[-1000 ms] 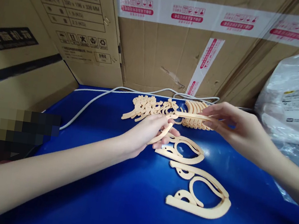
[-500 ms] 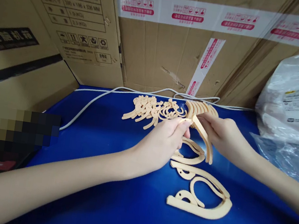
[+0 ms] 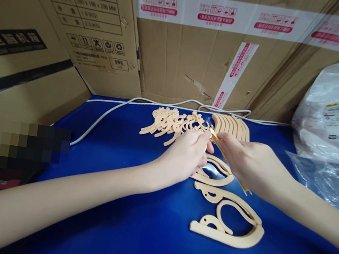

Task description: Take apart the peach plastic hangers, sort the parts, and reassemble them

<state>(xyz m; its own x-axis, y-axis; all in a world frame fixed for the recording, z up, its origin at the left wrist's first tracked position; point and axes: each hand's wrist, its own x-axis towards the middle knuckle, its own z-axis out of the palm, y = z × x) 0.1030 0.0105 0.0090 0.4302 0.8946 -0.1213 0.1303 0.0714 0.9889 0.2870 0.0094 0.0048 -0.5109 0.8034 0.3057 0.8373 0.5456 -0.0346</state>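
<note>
My left hand point(image 3: 186, 154) is closed in a pinch on a small cream piece, mostly covered by the fingers; it appears to be a hanger hook. My right hand point(image 3: 248, 159) grips a curved cream hanger arm point(image 3: 213, 135), which slants down under the palm with its far end showing below. Both hands meet at the top of this arm. Beneath them lies a folded cream hanger point(image 3: 220, 181), partly covered by my left hand. Closer to me rests another folded hanger point(image 3: 240, 241) with its hook and curved arms flat on the table.
Behind my hands are a heap of loose cream hooks point(image 3: 164, 122) and a row of curved arms point(image 3: 231, 127). A white cable point(image 3: 104, 116) runs along the back of the blue table point(image 3: 129, 230). Cardboard boxes point(image 3: 179, 57) wall the back and left; a plastic-wrapped package point(image 3: 332, 112) stands right.
My right hand has turned over the hanger arm and moved slightly toward me, tilting the arm edge-on. My left hand has shifted slightly left. The view has moved a little.
</note>
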